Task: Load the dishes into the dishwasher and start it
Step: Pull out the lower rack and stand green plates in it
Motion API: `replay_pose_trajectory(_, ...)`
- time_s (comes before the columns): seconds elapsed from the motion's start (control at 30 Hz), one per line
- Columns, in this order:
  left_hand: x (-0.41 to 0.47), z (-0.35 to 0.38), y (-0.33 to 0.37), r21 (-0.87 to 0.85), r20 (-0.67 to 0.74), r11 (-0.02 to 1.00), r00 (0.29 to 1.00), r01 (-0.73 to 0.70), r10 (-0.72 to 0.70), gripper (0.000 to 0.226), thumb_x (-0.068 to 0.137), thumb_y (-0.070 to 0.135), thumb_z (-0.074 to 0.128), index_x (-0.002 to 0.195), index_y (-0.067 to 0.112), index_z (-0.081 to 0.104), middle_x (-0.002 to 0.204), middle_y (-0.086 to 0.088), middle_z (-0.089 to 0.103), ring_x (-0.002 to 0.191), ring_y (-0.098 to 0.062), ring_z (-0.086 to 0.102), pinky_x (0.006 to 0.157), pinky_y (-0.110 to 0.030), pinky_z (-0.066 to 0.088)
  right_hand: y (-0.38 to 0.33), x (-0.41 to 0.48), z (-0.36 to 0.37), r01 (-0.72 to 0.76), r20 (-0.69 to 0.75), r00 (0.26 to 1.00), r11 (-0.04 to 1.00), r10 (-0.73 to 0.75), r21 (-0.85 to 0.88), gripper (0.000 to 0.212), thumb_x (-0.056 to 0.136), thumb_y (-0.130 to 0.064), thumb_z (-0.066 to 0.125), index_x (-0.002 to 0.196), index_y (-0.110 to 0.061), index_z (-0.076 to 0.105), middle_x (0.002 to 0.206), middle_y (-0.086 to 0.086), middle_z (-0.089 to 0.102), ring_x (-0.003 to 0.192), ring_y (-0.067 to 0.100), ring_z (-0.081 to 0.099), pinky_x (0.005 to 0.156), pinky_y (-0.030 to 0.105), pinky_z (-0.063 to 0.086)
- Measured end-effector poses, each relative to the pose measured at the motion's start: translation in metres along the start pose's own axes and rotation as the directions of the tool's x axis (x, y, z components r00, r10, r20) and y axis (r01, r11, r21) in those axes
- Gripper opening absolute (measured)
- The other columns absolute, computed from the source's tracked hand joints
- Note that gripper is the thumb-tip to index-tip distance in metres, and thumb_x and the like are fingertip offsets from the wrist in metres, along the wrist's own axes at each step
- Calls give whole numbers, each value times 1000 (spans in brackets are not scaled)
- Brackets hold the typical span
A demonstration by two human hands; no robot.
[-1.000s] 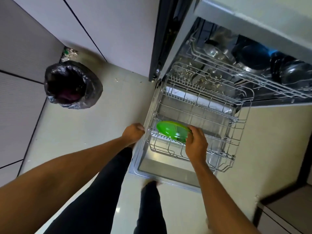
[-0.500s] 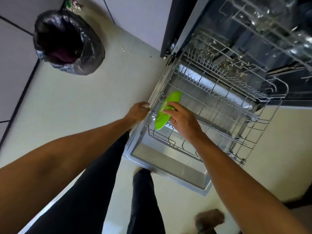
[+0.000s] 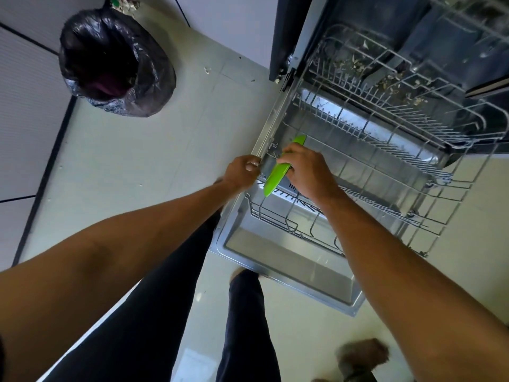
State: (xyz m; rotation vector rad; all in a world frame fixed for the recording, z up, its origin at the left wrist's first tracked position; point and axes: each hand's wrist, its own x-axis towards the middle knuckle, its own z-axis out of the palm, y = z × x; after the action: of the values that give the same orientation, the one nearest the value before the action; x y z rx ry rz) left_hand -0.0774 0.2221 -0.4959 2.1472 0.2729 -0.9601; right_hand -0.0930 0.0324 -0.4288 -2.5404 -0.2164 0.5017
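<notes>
1 plate point(image 3: 275, 176): R hand point(image 3: 308, 172); rail point(image 3: 271, 128): L hand point(image 3: 239, 175)

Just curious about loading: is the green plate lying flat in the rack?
No, the green plate stands on edge in the lower rack, held by the right hand.

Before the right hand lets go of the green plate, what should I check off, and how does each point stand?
1. Rack pulled out: ok, the rack sits out over the open door.
2. Rack steadied: ok, the left hand grips its left edge.
3. Plate held: ok, the right hand grips the green plate.
4. Plate on edge: ok, it stands on edge at the rack's front left.
5. Plate seated between prongs: cannot tell, its foot is hard to make out.
6. Inside clean: not ok, scraps lie at the back.
</notes>
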Motion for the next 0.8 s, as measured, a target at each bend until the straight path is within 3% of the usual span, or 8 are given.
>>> replay_pose_trajectory(0.13,3,0,-5,31,9,999,1000,-15,14,25,89,16,67,114,20,72,113,-6,73,107,-24,66,95,-31,48,2,-5,1,55,32,998,998,-56,21,32,74,8,78,103,-6,77,109,8,71,88,27,72,83,21,50)
replay_pose_trajectory(0.33,7,-1,-6,44,22,999,1000,-15,14,24,89,17,69,113,22,72,107,-4,74,102,-20,66,81,-18,38,3,-17,-7,96,0,995,994,-96,49,34,71,6,81,102,-8,78,111,8,72,88,25,72,86,20,47)
replay_pose_trajectory(0.5,8,0,-5,70,21,997,1000,-15,14,26,90,15,66,115,22,71,111,-4,73,106,-20,64,84,-18,36,7,-24,-17,136,-49,990,988,-133,68,34,72,4,80,102,-9,77,115,9,71,89,26,72,81,34,61)
replay_pose_trajectory(0.8,10,2,-8,67,15,997,999,-32,31,25,91,15,66,115,21,70,110,-5,72,105,-21,64,83,-18,36,7,-33,-23,155,-115,983,982,-142,112,30,72,1,80,101,-9,77,118,7,70,90,22,71,78,28,59)
